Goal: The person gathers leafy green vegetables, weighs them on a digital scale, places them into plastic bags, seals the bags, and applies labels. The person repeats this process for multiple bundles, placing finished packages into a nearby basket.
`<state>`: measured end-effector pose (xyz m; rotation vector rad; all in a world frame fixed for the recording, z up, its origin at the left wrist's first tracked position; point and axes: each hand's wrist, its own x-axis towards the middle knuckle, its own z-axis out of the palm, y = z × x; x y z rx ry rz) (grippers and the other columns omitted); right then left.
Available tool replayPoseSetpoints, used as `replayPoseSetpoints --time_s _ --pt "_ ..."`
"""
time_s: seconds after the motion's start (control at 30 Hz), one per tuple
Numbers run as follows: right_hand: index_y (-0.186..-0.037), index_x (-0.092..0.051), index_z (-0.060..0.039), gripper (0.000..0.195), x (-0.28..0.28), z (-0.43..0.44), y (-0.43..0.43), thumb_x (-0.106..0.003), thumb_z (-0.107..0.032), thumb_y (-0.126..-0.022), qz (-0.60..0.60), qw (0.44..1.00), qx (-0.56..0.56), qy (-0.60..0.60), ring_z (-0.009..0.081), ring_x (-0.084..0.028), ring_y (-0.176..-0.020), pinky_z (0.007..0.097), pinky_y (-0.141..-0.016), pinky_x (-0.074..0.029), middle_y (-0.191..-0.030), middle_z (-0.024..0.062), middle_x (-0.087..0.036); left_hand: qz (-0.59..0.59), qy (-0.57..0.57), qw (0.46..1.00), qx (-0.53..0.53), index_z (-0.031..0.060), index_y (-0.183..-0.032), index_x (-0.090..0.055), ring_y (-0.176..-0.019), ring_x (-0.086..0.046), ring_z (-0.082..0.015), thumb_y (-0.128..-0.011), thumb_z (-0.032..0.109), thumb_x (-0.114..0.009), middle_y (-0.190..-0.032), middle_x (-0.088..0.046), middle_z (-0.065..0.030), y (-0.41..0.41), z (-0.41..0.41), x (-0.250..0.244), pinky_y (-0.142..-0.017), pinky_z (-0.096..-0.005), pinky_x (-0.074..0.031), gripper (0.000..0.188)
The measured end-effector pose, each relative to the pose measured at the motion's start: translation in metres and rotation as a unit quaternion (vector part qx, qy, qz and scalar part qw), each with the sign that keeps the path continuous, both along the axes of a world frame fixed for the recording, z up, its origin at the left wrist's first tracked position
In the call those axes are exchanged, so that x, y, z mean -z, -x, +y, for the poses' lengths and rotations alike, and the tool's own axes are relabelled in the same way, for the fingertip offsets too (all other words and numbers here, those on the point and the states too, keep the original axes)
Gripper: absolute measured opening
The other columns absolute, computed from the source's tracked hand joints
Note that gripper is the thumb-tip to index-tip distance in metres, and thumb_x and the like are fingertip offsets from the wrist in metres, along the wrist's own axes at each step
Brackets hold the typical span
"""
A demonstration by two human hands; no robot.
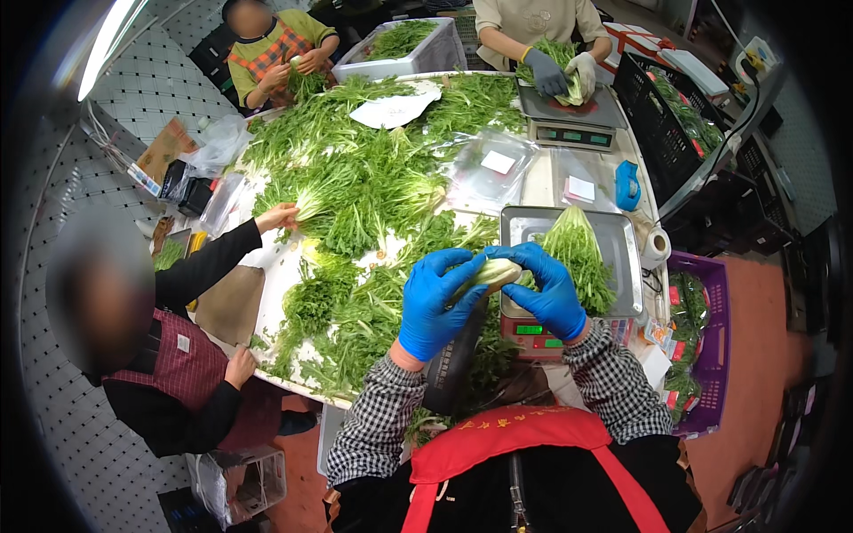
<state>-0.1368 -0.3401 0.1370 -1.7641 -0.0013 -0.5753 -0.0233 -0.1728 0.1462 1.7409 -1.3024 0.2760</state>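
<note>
In blue gloves, my left hand [436, 303] and my right hand [550, 290] meet in front of me. Between them they hold a head of leafy greens by its pale stem base [500, 273]; its leaves are mostly hidden by my left hand and forearm. Just beyond my right hand, a bunch of frilly greens [580, 256] lies in the metal pan [625, 266] of a digital scale. The lit displays of that scale's red body [526, 346] show below the pan, close to my right wrist. A large pile of loose greens [360, 180] spreads over the white table.
Clear plastic bags [493, 166] and a blue tape dispenser [627, 186] lie beyond the pan. A purple crate [716, 346] of packed greens stands at right. Another person's gloved hands hold greens on a second scale [566, 120]. At left, a co-worker's hand [278, 217] touches the pile.
</note>
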Motion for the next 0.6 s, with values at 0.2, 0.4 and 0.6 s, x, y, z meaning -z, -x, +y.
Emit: replayPoseSetpoints --time_s 0.2,0.4,0.6 --pt "-0.123 -0.064 -0.0081 0.048 -0.011 0.004 0.0 -0.066 -0.001 -0.075 -0.015 0.996 0.006 0.084 0.0206 -0.063 -0.095 0.0315 -0.087 -0.049 -0.103 0.0083 -0.063 -0.101 -0.019 0.994 -0.038 0.0091 -0.106 -0.066 -0.088 -0.058 -0.0288 -0.078 0.008 -0.072 -0.095 -0.061 -0.0089 0.0 0.006 -0.005 -0.078 -0.0392 -0.047 0.029" --pt "-0.119 -0.065 -0.0079 0.046 -0.021 0.011 0.005 -0.068 -0.004 -0.074 -0.047 0.98 0.058 0.186 0.0268 -0.063 -0.087 0.0347 -0.079 -0.052 -0.097 0.0115 -0.062 -0.254 -0.002 0.962 -0.1 0.0062 -0.099 -0.062 -0.087 -0.057 -0.0293 -0.075 0.004 -0.069 -0.091 -0.056 -0.0086 0.007 0.006 -0.031 -0.081 -0.0435 -0.046 0.025" --pt "-0.107 -0.067 -0.0065 0.036 -0.038 0.036 0.027 -0.071 -0.014 -0.073 -0.087 0.975 0.057 0.199 0.0306 -0.06 -0.077 0.0392 -0.068 -0.05 -0.086 0.0125 -0.06 -0.338 -0.04 0.932 -0.124 0.0065 -0.093 -0.06 -0.092 -0.056 -0.0294 -0.074 0.007 -0.068 -0.092 -0.054 -0.0096 -0.004 0.02 -0.051 -0.089 -0.0477 -0.045 0.021"
